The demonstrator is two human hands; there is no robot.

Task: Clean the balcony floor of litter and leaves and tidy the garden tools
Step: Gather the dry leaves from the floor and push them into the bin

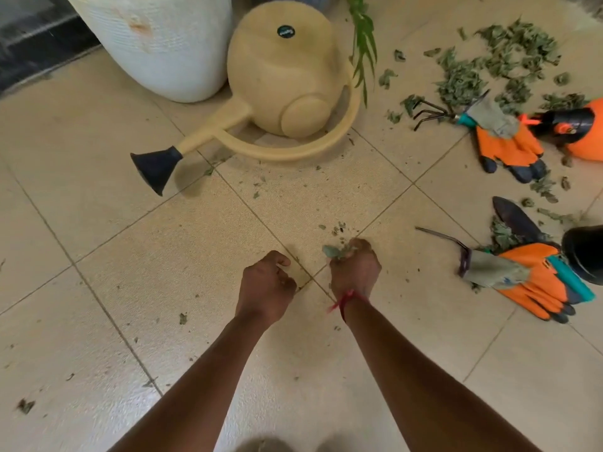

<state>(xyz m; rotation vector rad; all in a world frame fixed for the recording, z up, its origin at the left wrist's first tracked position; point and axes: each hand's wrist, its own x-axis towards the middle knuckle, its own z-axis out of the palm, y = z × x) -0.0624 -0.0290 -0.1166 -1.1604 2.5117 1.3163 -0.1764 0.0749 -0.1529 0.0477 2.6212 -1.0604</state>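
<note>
Leaf pile lies at upper right of the frame, well apart from both hands. Right hand is nearer and grips a leaf clump. Left hand is curled; whether it holds anything cannot be told.

Watering can ahead beside the planter; leaf pile, gloves and tools off right.

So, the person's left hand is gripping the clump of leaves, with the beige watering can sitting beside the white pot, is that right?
Not quite: the head view shows the right hand gripping the clump of leaves; the beige watering can does sit beside the white pot.
</note>
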